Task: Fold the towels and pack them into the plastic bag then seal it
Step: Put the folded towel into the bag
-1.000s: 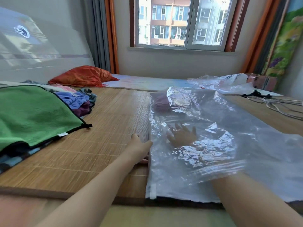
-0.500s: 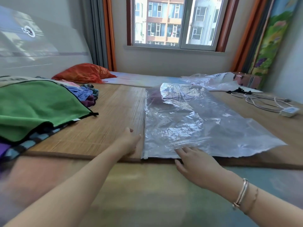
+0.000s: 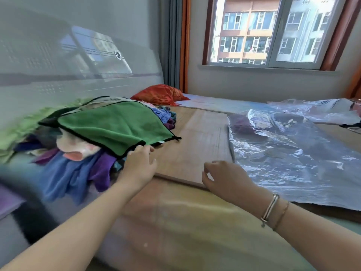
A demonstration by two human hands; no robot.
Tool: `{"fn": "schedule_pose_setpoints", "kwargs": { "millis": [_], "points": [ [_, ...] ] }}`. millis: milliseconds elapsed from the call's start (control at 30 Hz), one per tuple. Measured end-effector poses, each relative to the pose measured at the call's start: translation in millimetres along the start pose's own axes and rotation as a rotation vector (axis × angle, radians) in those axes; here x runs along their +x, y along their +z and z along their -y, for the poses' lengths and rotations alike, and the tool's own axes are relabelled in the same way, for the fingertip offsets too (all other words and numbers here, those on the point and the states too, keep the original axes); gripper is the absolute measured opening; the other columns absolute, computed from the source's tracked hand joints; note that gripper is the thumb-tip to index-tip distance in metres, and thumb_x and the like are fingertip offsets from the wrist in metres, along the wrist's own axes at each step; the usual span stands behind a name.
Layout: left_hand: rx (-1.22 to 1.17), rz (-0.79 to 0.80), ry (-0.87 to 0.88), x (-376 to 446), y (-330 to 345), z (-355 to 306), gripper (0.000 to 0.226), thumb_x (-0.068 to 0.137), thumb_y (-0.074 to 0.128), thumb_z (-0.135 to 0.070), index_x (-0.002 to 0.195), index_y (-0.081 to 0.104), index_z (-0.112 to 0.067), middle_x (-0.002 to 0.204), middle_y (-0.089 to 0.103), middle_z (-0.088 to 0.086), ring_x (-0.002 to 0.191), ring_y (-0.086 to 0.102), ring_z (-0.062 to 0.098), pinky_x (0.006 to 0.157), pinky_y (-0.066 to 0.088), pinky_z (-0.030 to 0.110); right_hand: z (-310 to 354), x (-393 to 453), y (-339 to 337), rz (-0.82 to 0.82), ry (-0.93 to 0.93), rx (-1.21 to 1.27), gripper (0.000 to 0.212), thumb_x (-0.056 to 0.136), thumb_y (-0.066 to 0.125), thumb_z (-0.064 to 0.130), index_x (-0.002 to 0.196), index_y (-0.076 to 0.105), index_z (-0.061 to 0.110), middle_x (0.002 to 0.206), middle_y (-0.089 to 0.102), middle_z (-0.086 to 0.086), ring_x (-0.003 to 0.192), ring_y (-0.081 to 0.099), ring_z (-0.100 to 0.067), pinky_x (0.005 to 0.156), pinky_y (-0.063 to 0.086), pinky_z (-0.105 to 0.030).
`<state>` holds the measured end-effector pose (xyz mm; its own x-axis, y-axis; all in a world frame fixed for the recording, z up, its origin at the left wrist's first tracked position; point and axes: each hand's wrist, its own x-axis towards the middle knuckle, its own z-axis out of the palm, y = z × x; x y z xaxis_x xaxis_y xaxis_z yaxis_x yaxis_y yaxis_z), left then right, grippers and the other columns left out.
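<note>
A heap of towels lies on the left of the bed, topped by a green towel (image 3: 117, 124) with a black hem. My left hand (image 3: 139, 163) reaches its near corner, fingertips touching the hem. My right hand (image 3: 224, 177) hovers over the near edge of the bamboo mat (image 3: 195, 143) with fingers loosely curled, holding nothing. The large clear plastic bag (image 3: 293, 153) lies flat on the mat to the right. A purple towel (image 3: 242, 124) shows through its far end.
An orange pillow (image 3: 160, 93) sits at the back by the curtain. A second crumpled plastic bag (image 3: 322, 110) lies at the far right, with a dark cable (image 3: 353, 127) beside it. The grey headboard (image 3: 58, 75) runs along the left.
My right hand came out of the bag and off it, moving left. My left hand left the bag's left edge and reached the green towel. The view swung left.
</note>
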<state>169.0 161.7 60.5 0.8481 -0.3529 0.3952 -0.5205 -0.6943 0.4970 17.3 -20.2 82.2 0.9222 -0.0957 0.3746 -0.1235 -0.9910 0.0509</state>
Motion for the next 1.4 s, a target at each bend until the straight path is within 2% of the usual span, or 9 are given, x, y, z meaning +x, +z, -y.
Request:
{"fn": "schedule_pose_setpoints", "kwargs": {
  "millis": [267,400,533,667,800,933,1100,1233,1400],
  "points": [
    [0.276,-0.12,-0.006,15,-36,83,0.037,0.087,0.059,-0.017,0.124,0.058,-0.014,0.138,0.047,0.006,0.132,0.033,0.03,0.11,0.027,0.038,65,121,67,0.036,-0.118,0.407,0.027,0.089,0.054,0.026,0.113,0.062,0.018,0.15,0.036,-0.01,0.135,0.039,-0.03,0.104,0.04,-0.043],
    [0.264,-0.099,-0.036,22,-38,106,0.038,0.093,0.053,-0.016,0.131,0.053,-0.02,0.152,0.034,0.003,0.144,0.016,0.029,0.117,0.016,0.039,94,163,88,0.108,-0.19,0.31,0.033,0.092,0.047,0.022,0.12,0.063,0.019,0.162,0.002,-0.005,0.149,0.0,-0.024,0.118,0.017,-0.047],
    [0.266,-0.129,-0.03,28,-36,113,0.046,0.092,0.054,-0.016,0.138,0.046,-0.021,0.155,0.028,0.0,0.146,0.011,0.025,0.119,0.013,0.039,107,184,100,0.162,-0.261,0.187,0.039,0.094,0.041,0.017,0.13,0.055,0.014,0.162,0.009,0.0,0.149,0.004,-0.023,0.115,0.013,-0.05],
    [0.301,-0.165,0.035,30,-31,108,0.064,0.09,0.057,-0.017,0.148,0.029,-0.02,0.159,0.017,0.0,0.147,0.005,0.026,0.12,0.011,0.042,95,184,93,0.003,-0.268,0.263,0.033,0.092,0.047,0.015,0.122,0.062,0.017,0.128,0.049,0.003,0.12,0.035,-0.02,0.097,0.027,-0.032],
    [0.36,-0.165,0.11,33,-23,89,0.087,0.086,0.066,-0.027,0.154,0.011,-0.026,0.162,0.008,0.004,0.147,0.004,0.031,0.12,0.01,0.048,49,169,68,-0.127,-0.199,0.403,0.017,0.077,0.06,0.009,0.084,0.053,0.023,0.094,0.051,0.004,0.099,0.044,-0.021,0.081,0.034,-0.033],
    [0.479,0.025,0.112,35,-5,56,0.104,0.085,0.065,-0.045,0.152,-0.014,-0.031,0.162,-0.011,0.0,0.148,-0.011,0.031,0.119,-0.005,0.048,-19,140,47,-0.147,-0.071,0.364,0.03,0.068,0.056,0.001,0.085,0.036,0.016,0.072,0.04,0.009,0.082,0.037,-0.02,0.069,0.024,-0.034],
    [0.346,0.252,0.168,20,31,8,0.083,0.084,0.063,-0.041,0.152,0.017,-0.025,0.158,0.023,-0.003,0.144,0.026,0.022,0.115,0.021,0.04,-103,89,35,0.044,0.024,0.171,0.035,0.073,0.063,0.016,0.089,0.032,0.016,0.075,0.048,0.0,0.086,0.041,-0.025,0.07,0.03,-0.035],
    [0.299,0.28,0.232,6,44,-33,0.053,0.092,0.051,-0.034,0.14,0.031,-0.028,0.129,0.057,0.0,0.113,0.057,0.029,0.085,0.043,0.036,-141,52,32,0.225,0.106,0.116,0.044,0.08,0.065,0.041,0.107,0.037,0.022,0.103,0.056,0.002,0.102,0.042,-0.021,0.087,0.039,-0.036],
    [0.373,0.299,0.274,-1,38,-53,0.027,0.095,0.047,-0.035,0.119,0.045,-0.024,0.111,0.062,0.006,0.101,0.061,0.033,0.074,0.039,0.035,-135,19,35,0.13,-0.134,0.247,0.052,0.069,0.058,0.009,0.114,0.055,0.037,0.124,0.053,0.021,0.126,0.035,-0.004,0.104,0.029,-0.03]
  ]
}}
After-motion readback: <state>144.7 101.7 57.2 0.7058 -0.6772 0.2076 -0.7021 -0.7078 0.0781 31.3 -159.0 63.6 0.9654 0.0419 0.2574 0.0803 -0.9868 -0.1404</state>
